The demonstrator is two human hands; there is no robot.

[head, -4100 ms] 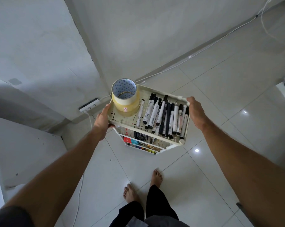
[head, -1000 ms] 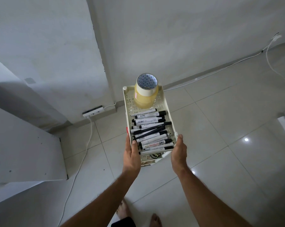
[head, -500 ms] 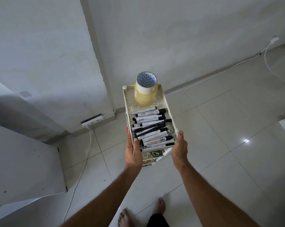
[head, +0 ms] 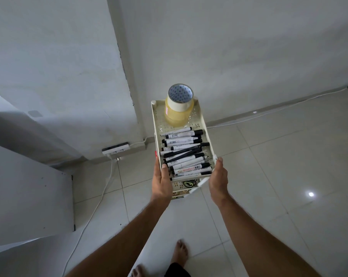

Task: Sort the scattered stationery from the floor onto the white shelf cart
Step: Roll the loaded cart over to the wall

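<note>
Brimming white shelf cart [head: 157, 124], markers [head: 186, 154], tape [head: 179, 105].

We see plain grey-white walls [head: 229, 47] filling the upper frame, meeting at a projecting corner edge [head: 125, 62] left of centre. Below, we find a glossy pale tiled floor [head: 279, 166] with a bright light reflection [head: 311, 194] at right. A power strip [head: 115, 148] lies at the wall's foot, centre left, its white cable [head: 93, 208] trailing down-frame. A white panel [head: 29, 196] leans at left.
</note>
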